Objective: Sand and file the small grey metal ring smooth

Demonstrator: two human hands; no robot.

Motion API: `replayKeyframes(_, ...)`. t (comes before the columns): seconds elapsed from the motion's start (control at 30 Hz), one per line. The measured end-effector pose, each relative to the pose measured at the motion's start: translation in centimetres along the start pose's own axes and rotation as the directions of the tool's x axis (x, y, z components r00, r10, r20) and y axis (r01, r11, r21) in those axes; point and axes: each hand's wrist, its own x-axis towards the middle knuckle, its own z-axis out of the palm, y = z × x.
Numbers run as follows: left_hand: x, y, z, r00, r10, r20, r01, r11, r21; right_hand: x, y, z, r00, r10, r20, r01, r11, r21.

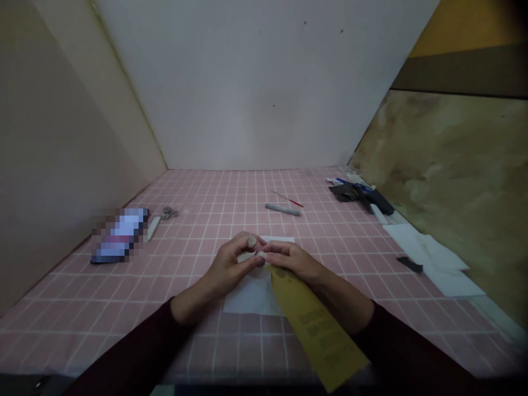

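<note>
Left hand (233, 259), right hand (296, 259) together, fingertips meeting over white sheet (247, 297), near six o'clock on worktop (206, 192). Right seems clamped on yellow strip (315, 324), slanting toward five o'clock; left's grip hidden, cannot tell. Step likely close fingertip work; next move calls for steady pinch.

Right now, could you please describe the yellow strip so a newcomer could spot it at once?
On the pink gridded table, the left hand and right hand meet over a white sheet. From them, the yellow strip slants toward the near edge, its colour and dark print setting it apart from that sheet.
</note>
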Motion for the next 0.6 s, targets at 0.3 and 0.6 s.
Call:
replayKeyframes(0.3, 0.8, -0.5, -0.1, 0.911, -0.374, -0.172, 0.293, 0.883, -0.366, -1.5, -3.0, -2.7, 0.994, -0.011, -0.106, -0.004, 0.989, -0.145)
replayKeyframes(0.6, 1.9, -0.6, -0.1, 0.851, -0.475, -0.223, 0.302, 0.791, -0.531, -1.4, -2.7, -4.7, 0.962, -0.120, -0.246, 0.075, 0.980, -0.184)
